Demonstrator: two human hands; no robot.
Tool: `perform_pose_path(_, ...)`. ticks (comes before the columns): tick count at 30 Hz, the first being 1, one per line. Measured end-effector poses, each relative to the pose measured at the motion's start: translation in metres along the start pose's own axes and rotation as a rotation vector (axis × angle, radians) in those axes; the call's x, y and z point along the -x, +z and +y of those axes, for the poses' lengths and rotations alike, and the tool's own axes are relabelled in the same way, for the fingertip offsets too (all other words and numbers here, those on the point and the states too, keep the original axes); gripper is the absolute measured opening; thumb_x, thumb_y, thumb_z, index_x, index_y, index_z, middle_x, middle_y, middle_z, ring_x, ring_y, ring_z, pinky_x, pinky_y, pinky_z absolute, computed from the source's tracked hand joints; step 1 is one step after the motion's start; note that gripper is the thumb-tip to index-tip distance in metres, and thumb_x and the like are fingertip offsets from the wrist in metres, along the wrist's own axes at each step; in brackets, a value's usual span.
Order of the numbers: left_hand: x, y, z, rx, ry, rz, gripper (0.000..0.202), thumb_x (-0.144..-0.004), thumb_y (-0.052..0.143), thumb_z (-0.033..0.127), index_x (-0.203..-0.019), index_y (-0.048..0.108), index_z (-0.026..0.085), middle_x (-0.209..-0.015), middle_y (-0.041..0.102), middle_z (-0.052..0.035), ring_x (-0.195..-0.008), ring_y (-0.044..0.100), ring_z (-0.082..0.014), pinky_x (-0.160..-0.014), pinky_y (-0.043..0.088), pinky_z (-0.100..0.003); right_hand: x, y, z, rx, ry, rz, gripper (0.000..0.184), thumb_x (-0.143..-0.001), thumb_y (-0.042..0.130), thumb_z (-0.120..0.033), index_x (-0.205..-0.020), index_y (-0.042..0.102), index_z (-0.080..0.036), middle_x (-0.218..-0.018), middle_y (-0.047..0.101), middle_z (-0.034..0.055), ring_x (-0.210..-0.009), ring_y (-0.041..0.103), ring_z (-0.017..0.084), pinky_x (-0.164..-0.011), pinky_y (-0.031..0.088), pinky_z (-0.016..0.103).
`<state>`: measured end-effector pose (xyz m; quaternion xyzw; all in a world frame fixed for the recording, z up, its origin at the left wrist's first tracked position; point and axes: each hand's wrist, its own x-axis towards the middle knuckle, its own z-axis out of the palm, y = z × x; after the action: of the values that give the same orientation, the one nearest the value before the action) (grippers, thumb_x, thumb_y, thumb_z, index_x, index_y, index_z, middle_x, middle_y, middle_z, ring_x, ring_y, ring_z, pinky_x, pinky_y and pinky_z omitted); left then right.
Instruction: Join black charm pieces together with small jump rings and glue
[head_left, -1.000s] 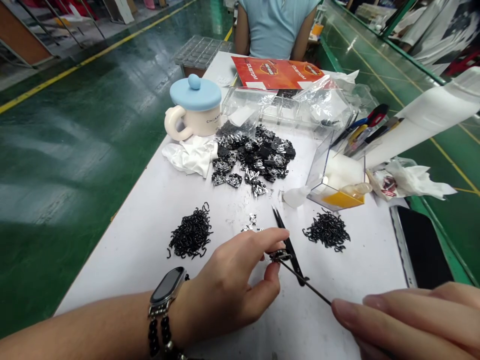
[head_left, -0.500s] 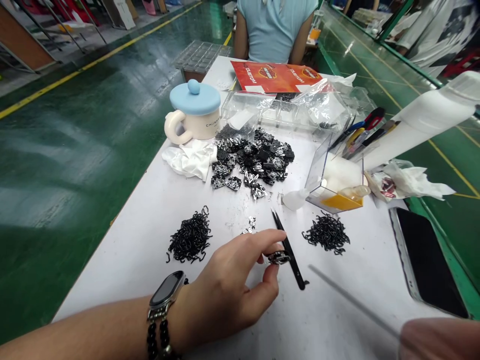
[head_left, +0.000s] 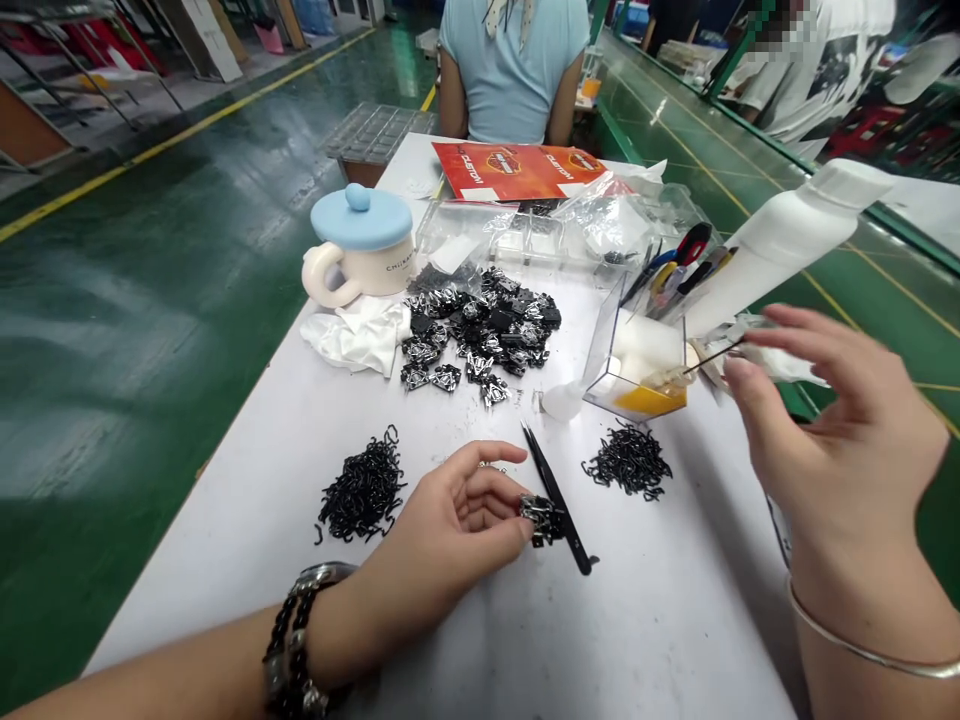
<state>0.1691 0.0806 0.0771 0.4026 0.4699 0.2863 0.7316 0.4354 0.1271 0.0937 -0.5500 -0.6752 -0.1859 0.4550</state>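
Observation:
My left hand pinches a small black-and-silver metal-and-plastic part between thumb and fingers, its index finger stretched out above. Beneath that part, black tweezers lie on the table. My right hand is raised at the right with a thin dark rod between thumb and fingers. The rod's tip points at a small bottle in the clear plastic box; whether it touches cannot be told. Piles of small curved black pieces lie left and right of my left hand.
A heap of black-and-silver parts lies mid-table, beside a white cloth and a lidded mug. A white bottle leans behind the clear box. A person in blue sits beyond an orange printed sheet.
My right hand has come up from the lower right corner, carrying the rod to the clear box. My left hand has turned the part, and its index finger has lifted off. The view has shifted slightly.

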Motion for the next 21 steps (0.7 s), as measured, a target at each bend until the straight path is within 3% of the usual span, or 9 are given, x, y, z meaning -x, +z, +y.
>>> perform_pose_path(4, -0.003, -0.002, -0.002, 0.173, -0.053, -0.045, 0.039, -0.073, 0.067, 0.012, -0.108, 0.053, 0.022, -0.080, 0.056, 0.0044, -0.062, 0.055, -0.0045, -0.061, 0.047, -0.018, 0.012, -0.004, -0.027, 0.004, -0.085, -0.037, 0.052, -0.071, 0.067, -0.032, -0.120, 0.056, -0.020, -0.110, 0.062, 0.0091, -0.102, 0.059, 0.027, -0.091, 0.046, 0.048)
perform_pose_path(7, -0.004, -0.004, -0.003, 0.212, -0.060, -0.067, 0.040, -0.073, 0.068, 0.013, -0.109, 0.053, 0.022, -0.081, 0.056, 0.0045, -0.062, 0.056, -0.0050, -0.062, 0.048, -0.020, 0.014, -0.001, -0.030, 0.078, -0.078, -0.039, 0.041, -0.073, 0.066, -0.026, -0.113, 0.059, -0.020, -0.101, 0.065, 0.0078, -0.095, 0.062, 0.025, -0.086, 0.047, 0.043)
perform_pose_path(10, -0.004, -0.004, -0.003, 0.224, -0.056, -0.063, 0.040, -0.073, 0.069, 0.013, -0.109, 0.053, 0.022, -0.081, 0.055, 0.0049, -0.061, 0.056, -0.0045, -0.061, 0.047, -0.020, 0.011, 0.006, -0.017, 0.125, 0.037, 0.028, 0.021, -0.076, 0.063, -0.022, -0.096, 0.064, -0.019, -0.088, 0.067, 0.0047, -0.084, 0.063, 0.021, -0.079, 0.049, 0.037)
perform_pose_path(14, -0.004, -0.003, -0.004, 0.227, -0.054, -0.049, 0.039, -0.074, 0.068, 0.012, -0.109, 0.054, 0.022, -0.081, 0.055, 0.0052, -0.062, 0.055, -0.0039, -0.061, 0.046, -0.018, 0.006, 0.016, 0.001, 0.023, 0.155, 0.102, 0.011, -0.073, 0.066, -0.020, -0.083, 0.064, -0.016, -0.077, 0.063, 0.0030, -0.070, 0.060, 0.015, -0.068, 0.049, 0.030)
perform_pose_path(18, -0.003, -0.003, -0.003, 0.244, -0.058, -0.047, 0.041, -0.073, 0.069, 0.012, -0.110, 0.054, 0.022, -0.081, 0.055, 0.0054, -0.063, 0.055, -0.0042, -0.061, 0.047, -0.019, 0.002, 0.017, 0.005, -0.183, 0.047, 0.128, 0.042, -0.062, 0.070, -0.009, -0.101, 0.056, -0.017, -0.099, 0.052, 0.0044, -0.071, 0.062, 0.012, -0.062, 0.050, 0.025)
perform_pose_path(21, -0.004, -0.003, -0.002, 0.263, -0.061, -0.046, 0.041, -0.072, 0.070, 0.012, -0.109, 0.055, 0.021, -0.080, 0.055, 0.0055, -0.062, 0.055, -0.0042, -0.060, 0.047, -0.019, 0.003, 0.009, 0.000, -0.114, 0.100, 0.019, 0.062, -0.063, 0.070, -0.010, -0.118, 0.045, -0.021, -0.110, 0.048, 0.0052, -0.077, 0.064, 0.014, -0.062, 0.049, 0.025)
